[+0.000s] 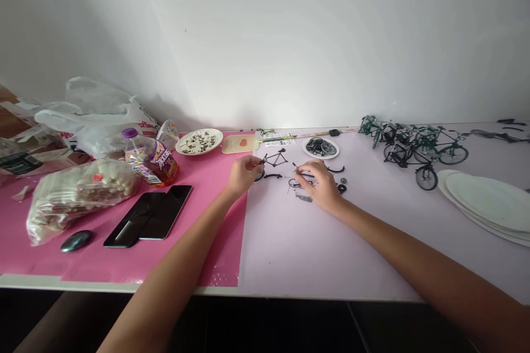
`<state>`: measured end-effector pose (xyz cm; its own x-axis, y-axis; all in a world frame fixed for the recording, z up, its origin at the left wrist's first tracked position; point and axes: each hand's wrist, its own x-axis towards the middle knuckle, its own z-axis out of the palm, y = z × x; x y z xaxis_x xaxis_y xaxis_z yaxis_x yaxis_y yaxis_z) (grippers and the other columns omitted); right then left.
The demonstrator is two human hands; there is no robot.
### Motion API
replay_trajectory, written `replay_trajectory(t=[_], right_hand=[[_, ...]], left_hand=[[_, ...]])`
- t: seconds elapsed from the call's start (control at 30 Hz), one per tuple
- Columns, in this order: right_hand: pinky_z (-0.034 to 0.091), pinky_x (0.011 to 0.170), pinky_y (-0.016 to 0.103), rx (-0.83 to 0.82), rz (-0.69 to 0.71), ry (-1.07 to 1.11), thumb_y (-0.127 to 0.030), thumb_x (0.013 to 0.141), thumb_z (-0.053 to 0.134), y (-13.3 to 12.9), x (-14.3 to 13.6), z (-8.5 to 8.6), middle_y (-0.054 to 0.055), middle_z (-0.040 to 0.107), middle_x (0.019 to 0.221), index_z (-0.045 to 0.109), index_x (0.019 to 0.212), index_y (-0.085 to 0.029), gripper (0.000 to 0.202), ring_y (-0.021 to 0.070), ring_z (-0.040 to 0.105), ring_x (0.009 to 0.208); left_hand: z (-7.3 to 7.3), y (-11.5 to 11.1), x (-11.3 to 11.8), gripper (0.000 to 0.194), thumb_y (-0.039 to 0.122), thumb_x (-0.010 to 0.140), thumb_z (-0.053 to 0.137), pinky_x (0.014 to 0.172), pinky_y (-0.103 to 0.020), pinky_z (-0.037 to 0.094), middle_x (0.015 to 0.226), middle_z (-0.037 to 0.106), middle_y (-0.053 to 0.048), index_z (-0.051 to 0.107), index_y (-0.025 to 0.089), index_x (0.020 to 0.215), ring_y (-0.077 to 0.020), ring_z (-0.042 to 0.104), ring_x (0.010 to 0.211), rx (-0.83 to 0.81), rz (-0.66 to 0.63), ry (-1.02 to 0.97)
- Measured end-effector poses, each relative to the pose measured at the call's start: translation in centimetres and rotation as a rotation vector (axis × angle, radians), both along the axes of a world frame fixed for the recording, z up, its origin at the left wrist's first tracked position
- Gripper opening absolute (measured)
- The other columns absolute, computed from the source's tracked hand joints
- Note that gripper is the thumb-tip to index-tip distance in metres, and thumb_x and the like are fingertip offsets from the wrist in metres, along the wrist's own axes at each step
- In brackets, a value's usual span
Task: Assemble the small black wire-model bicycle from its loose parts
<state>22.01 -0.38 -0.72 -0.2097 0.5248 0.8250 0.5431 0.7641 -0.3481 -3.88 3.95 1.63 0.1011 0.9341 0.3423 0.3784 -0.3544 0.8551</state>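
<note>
My left hand (245, 175) pinches the front end of a small black model bicycle frame (276, 159), holding it just above the table. In my right hand (318, 181) the thumb and forefinger are closed on a small dark part (295, 168), too small to name, a little right of the frame. Below the hands lie loose bicycle parts: a curved black mudguard (273, 176), a second curved strip (336, 169), a grey slatted piece (304, 197) and a round black part (342, 188). A small wheel (259, 175) shows partly behind my left fingers.
Finished-looking model bicycles (414, 146) stand at the right, beside stacked white plates (492, 201). Behind my hands is a plate of wheels (321, 148). Leftward are a plate of small pieces (199, 142), a drink bottle (149, 160), two phones (165, 212), a mouse (77, 240) and plastic bags (78, 190).
</note>
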Motion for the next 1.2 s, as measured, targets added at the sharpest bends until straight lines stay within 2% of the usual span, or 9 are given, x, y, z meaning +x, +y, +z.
replay_trajectory(t=[0.1,0.23,0.43,0.63,0.73,0.83,0.9,1.0,1.2], right_hand=[[0.057,0.09,0.048,0.004,-0.005,0.018,-0.03,0.098,0.067,0.0,-0.1,0.1,0.008,0.073,0.096,0.068,0.102,-0.024,0.007,0.0279,0.068,0.098],[0.058,0.09,0.046,0.046,0.017,0.022,-0.026,0.096,0.069,0.1,-0.1,0.1,0.009,0.074,0.101,0.068,0.104,-0.024,0.008,0.0272,0.069,0.1],[0.06,0.088,0.047,0.038,0.03,0.031,-0.025,0.096,0.069,0.4,0.0,-0.3,0.008,0.074,0.1,0.07,0.105,-0.025,0.009,0.0277,0.069,0.1],[0.059,0.088,0.046,0.006,0.034,0.022,-0.026,0.097,0.068,0.6,0.1,-0.6,0.009,0.073,0.102,0.07,0.105,-0.025,0.008,0.0276,0.07,0.101],[0.058,0.089,0.046,0.025,0.014,0.025,-0.024,0.096,0.068,0.6,0.0,-0.6,0.009,0.074,0.101,0.07,0.104,-0.024,0.008,0.0282,0.069,0.102],[0.057,0.089,0.047,0.058,-0.004,0.026,-0.024,0.095,0.071,0.6,0.0,-0.3,0.008,0.073,0.096,0.071,0.102,-0.024,0.007,0.0283,0.068,0.099],[0.057,0.087,0.047,0.071,-0.006,0.033,-0.025,0.094,0.072,0.5,0.0,-0.2,0.008,0.073,0.094,0.071,0.102,-0.024,0.007,0.0281,0.068,0.097],[0.057,0.086,0.046,0.081,0.01,0.045,-0.025,0.095,0.072,0.4,0.0,0.0,0.007,0.073,0.093,0.07,0.103,-0.025,0.009,0.0274,0.068,0.095],[0.056,0.084,0.045,0.113,0.078,0.017,-0.024,0.093,0.074,-0.1,-0.4,0.2,0.007,0.074,0.093,0.069,0.104,-0.025,0.012,0.0266,0.067,0.093]], left_hand=[[-0.5,-0.8,1.6,0.032,0.041,0.076,0.083,0.081,-0.036,0.057,0.085,0.074,-0.007,0.069,0.016,0.091,-0.0192,0.07,0.079,-0.08,-0.105,-0.141],[-0.5,-1.7,2.6,0.053,0.042,0.07,0.09,0.08,-0.033,0.054,0.08,0.071,-0.003,0.065,0.015,0.108,-0.0164,0.068,0.075,-0.211,-0.264,-0.33],[0.6,-2.7,2.7,0.051,0.046,0.074,0.089,0.075,-0.027,0.048,0.093,0.07,-0.004,0.069,0.015,0.109,-0.0132,0.068,0.079,-0.395,-0.452,-0.37],[1.9,-3.9,2.9,0.05,0.047,0.08,0.086,0.071,-0.025,0.046,0.097,0.073,-0.007,0.063,0.015,0.112,-0.0192,0.075,0.084,-0.495,-0.585,-0.391],[1.5,-3.9,3.0,0.05,0.051,0.083,0.082,0.072,-0.026,0.048,0.105,0.076,-0.012,0.06,0.016,0.11,-0.023,0.077,0.091,-0.464,-0.569,-0.386],[0.2,-3.4,3.1,0.048,0.054,0.087,0.075,0.073,-0.029,0.052,0.104,0.078,-0.014,0.058,0.016,0.111,-0.0243,0.077,0.091,-0.321,-0.445,-0.29],[-0.7,-2.9,3.1,0.041,0.052,0.09,0.073,0.078,-0.034,0.056,0.097,0.079,-0.012,0.059,0.018,0.108,-0.0237,0.077,0.087,-0.144,-0.287,-0.164],[-1.6,-2.4,3.0,0.023,0.041,0.093,0.069,0.079,-0.035,0.057,0.095,0.08,-0.008,0.064,0.021,0.103,-0.0222,0.075,0.084,0.065,-0.162,0.164],[-1.0,-2.8,2.9,0.01,0.025,0.094,0.061,0.073,-0.03,0.053,0.099,0.08,-0.005,0.066,0.022,0.103,-0.0198,0.074,0.081,0.238,-0.154,0.457]])
